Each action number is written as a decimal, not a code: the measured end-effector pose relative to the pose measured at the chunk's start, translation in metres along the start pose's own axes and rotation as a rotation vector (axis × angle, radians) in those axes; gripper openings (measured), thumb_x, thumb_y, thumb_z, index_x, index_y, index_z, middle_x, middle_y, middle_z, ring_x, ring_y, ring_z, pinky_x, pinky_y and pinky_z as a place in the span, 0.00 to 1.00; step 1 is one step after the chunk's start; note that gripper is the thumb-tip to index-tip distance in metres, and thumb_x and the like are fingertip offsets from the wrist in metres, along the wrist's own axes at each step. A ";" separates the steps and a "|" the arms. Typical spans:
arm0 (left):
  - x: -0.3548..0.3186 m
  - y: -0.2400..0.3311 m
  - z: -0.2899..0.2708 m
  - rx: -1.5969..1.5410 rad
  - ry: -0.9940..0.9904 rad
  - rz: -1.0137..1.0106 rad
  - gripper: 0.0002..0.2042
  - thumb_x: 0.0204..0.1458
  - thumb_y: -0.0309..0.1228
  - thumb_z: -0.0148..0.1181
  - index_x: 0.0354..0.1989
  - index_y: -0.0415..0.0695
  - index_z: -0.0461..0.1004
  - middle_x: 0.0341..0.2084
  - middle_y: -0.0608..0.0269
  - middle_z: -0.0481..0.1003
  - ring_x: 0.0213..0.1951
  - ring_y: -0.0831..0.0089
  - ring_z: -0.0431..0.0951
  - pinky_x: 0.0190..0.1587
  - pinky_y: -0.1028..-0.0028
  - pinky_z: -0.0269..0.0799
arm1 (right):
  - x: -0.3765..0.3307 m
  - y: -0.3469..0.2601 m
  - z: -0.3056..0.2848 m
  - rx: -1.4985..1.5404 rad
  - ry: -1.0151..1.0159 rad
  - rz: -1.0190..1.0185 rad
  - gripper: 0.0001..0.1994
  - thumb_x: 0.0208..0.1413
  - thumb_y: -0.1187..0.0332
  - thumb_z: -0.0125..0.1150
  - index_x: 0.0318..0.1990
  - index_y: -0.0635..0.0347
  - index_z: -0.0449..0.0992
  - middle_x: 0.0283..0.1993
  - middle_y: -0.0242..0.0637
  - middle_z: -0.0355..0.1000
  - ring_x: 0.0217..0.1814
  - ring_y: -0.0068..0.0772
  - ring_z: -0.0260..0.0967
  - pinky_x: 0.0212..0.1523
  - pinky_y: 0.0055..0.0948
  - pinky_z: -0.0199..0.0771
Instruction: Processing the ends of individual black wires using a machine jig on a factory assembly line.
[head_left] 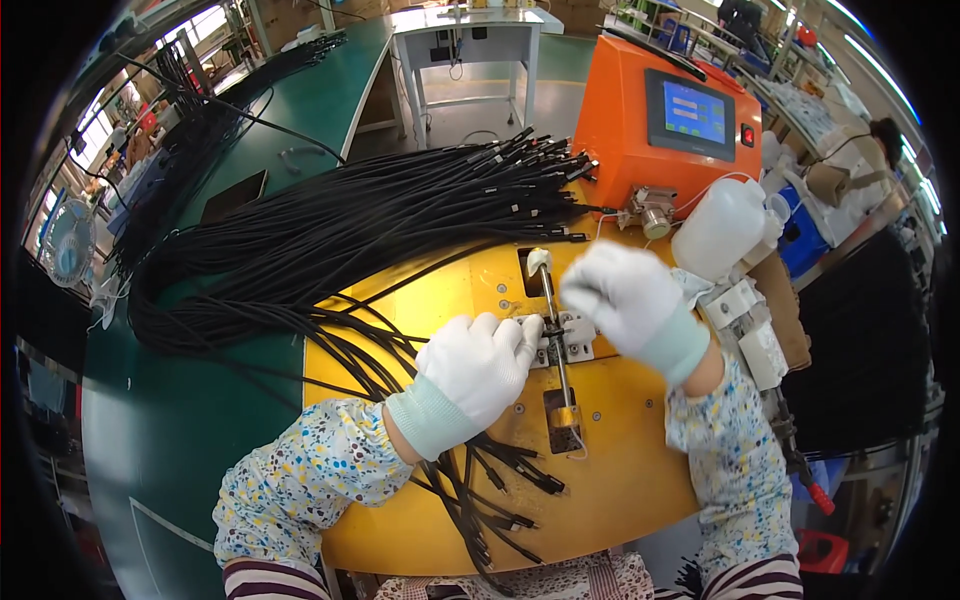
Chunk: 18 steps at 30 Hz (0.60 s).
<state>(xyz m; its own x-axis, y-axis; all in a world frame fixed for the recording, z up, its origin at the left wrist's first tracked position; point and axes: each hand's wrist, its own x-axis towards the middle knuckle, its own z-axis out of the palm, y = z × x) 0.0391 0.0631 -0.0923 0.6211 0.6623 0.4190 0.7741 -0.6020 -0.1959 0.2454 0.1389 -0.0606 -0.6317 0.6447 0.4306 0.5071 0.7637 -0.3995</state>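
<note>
Head view: a person's two gloved hands meet at a metal fixture (578, 337) on a yellow work plate (630, 490). The left hand (470, 370) has its fingers bent, with thumb and index fingertips drawn together against the near side of the fixture; whether a cable is pinched between them cannot be told. The right hand (625, 300), blurred, has its fingers curled inward beyond and to the right of the left fingertips; whether they grasp anything cannot be told. A slim metal rod (562, 378) runs between the two sets of fingers, its brass-coloured block (565, 417) lying nearer the body than the left fingertips. The thick bundle of black cables (350, 225) lies beyond and to the left of the left fingers, its plug ends pointing toward the orange machine (620, 110). Several strands pass under the left hand, and loose cable ends (515, 465) fan out on the body side of the left fingers. Right of the right fingers stands a translucent white bottle (720, 230); beyond them, the orange machine carries a lit touchscreen (692, 112). Left of the left fingers extends a green tabletop (200, 400).
</note>
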 end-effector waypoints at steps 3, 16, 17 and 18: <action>0.000 0.001 0.002 -0.005 0.001 0.006 0.21 0.43 0.27 0.56 0.50 0.39 0.73 0.26 0.69 0.68 0.26 0.74 0.70 0.28 0.74 0.68 | 0.052 0.004 0.007 -0.186 0.095 -0.135 0.07 0.50 0.67 0.64 0.34 0.59 0.75 0.34 0.39 0.72 0.36 0.43 0.74 0.35 0.36 0.75; 0.001 -0.004 0.000 -0.054 0.018 0.050 0.20 0.44 0.26 0.57 0.49 0.36 0.74 0.25 0.66 0.68 0.27 0.71 0.70 0.24 0.73 0.65 | 0.158 0.001 0.055 -0.774 -0.360 -0.181 0.03 0.54 0.67 0.58 0.32 0.54 0.76 0.29 0.36 0.72 0.42 0.36 0.74 0.42 0.33 0.75; 0.001 -0.004 -0.001 -0.059 0.020 0.048 0.20 0.44 0.26 0.57 0.49 0.36 0.74 0.25 0.66 0.69 0.27 0.71 0.70 0.25 0.73 0.66 | 0.158 -0.001 0.051 -0.720 -0.157 -0.265 0.03 0.53 0.68 0.58 0.32 0.53 0.76 0.28 0.35 0.72 0.41 0.35 0.74 0.41 0.32 0.74; 0.001 -0.004 -0.001 -0.065 0.024 0.047 0.20 0.44 0.26 0.57 0.49 0.36 0.74 0.26 0.67 0.69 0.27 0.71 0.70 0.26 0.73 0.66 | 0.156 -0.002 0.046 -0.662 0.045 -0.345 0.02 0.53 0.68 0.58 0.32 0.52 0.76 0.28 0.34 0.73 0.39 0.34 0.73 0.40 0.32 0.73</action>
<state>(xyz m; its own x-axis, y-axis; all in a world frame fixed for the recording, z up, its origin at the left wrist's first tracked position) 0.0368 0.0655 -0.0904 0.6532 0.6222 0.4315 0.7340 -0.6604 -0.1587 0.1192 0.2367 -0.0297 -0.8013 0.3545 0.4819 0.5404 0.7744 0.3289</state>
